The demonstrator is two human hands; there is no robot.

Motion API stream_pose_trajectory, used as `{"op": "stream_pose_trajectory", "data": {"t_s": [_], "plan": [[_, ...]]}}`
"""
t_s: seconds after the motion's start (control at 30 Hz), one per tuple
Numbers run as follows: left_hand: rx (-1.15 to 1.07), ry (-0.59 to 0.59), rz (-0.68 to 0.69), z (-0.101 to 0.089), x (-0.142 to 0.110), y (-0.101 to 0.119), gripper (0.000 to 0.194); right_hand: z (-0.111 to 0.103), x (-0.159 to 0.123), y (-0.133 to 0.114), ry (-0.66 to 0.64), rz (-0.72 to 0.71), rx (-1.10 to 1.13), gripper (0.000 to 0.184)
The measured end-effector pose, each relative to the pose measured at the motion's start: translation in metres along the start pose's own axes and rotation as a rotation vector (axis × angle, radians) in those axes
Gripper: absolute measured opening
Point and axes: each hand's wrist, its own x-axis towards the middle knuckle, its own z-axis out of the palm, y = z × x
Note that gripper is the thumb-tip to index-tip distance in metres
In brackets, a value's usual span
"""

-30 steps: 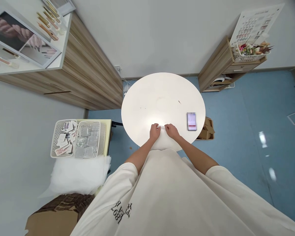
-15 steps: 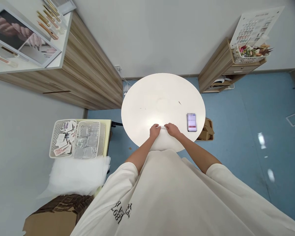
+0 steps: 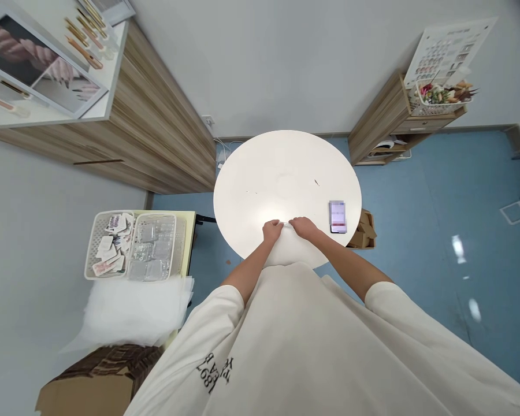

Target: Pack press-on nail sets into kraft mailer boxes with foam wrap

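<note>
Between my two hands, close to the near edge of the round white table (image 3: 286, 162), is a small clear plastic piece (image 3: 286, 224). Its exact kind is too small to make out. My left hand (image 3: 272, 230) is closed on its left end, fingertips pinched. On the other end my right hand (image 3: 302, 227) is closed too, knuckles up. The fingers hide most of the piece. A phone (image 3: 338, 216) with a lit, blurred screen lies on the table to the right of my right hand.
Left of me, a yellow table holds a white basket of cards (image 3: 111, 245), a basket of clear boxes (image 3: 152, 247) and white sheets (image 3: 136, 309). A wooden cabinet (image 3: 164, 115) stands back left, a smaller one (image 3: 381, 124) back right. A cardboard box (image 3: 364, 231) sits on the floor.
Both hands stay in nearly the same place on the clear piece. Less of the piece shows between the fingers now. The view has shifted very slightly.
</note>
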Motion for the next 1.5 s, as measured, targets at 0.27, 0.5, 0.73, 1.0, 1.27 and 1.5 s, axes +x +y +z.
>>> {"op": "stream_pose_trajectory", "data": {"t_s": [0.27,0.5,0.73,1.0,1.27,1.5], "plan": [[-0.031,-0.004,-0.028,0.002,0.004,-0.007,0.028,0.006,0.004,-0.007,0.011,0.01,-0.006,0.023],[-0.038,-0.012,-0.053,0.003,0.005,-0.009,0.032,0.016,0.001,-0.012,0.055,0.007,-0.029,0.028],[-0.053,-0.003,-0.045,0.008,0.0,-0.016,0.045,0.012,0.008,-0.008,0.083,0.04,-0.045,0.031],[-0.044,-0.042,-0.011,0.014,-0.009,-0.036,0.06,0.013,0.017,0.004,0.166,0.249,0.242,0.041],[0.009,-0.06,-0.013,0.005,-0.016,-0.044,0.053,0.047,-0.005,0.008,0.194,0.38,0.574,0.051],[0.007,-0.082,-0.011,-0.002,-0.026,-0.049,0.042,0.079,-0.028,0.001,0.218,0.382,0.707,0.039]]}}
